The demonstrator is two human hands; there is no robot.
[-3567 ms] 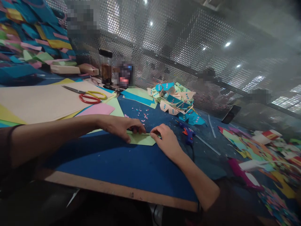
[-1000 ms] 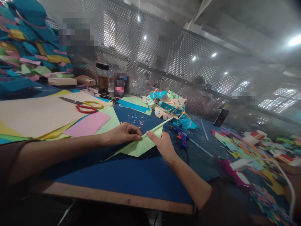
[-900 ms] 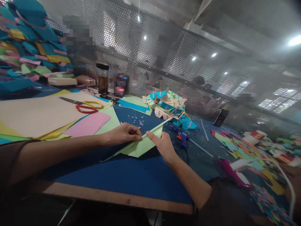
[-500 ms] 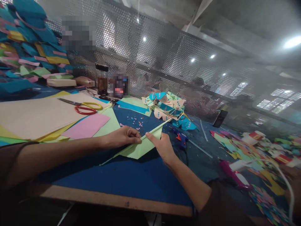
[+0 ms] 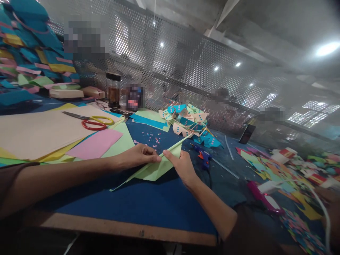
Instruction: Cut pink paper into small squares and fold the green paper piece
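Between my hands is a light green sheet of paper [image 5: 156, 171], its upper edge rolled or folded into a narrow strip that slants up to the right. My left hand [image 5: 140, 155] pinches that edge near its middle, thumb and fingertips together. Right beside it, my right hand [image 5: 182, 164] grips the same paper with the thumb on top; its other fingers are mostly hidden behind the sheet. Toward the left, scissors [image 5: 97, 122] with one red and one yellow handle rest on large cream sheets [image 5: 39, 131], above a pink piece of paper [image 5: 95, 142].
A blue glue gun [image 5: 203, 156] lies right of my hands, near clear glue sticks [image 5: 225, 167]. Behind are folded dotted paper pieces [image 5: 186, 120], a jar [image 5: 113, 90] and a phone [image 5: 247, 134]. A magenta power strip [image 5: 265, 200] with a white cable sits at right.
Both hands keep their grip on the green paper. The fingertips shift only slightly along its edge, and the paper's lower left tip dips a little. The whole view moves slightly.
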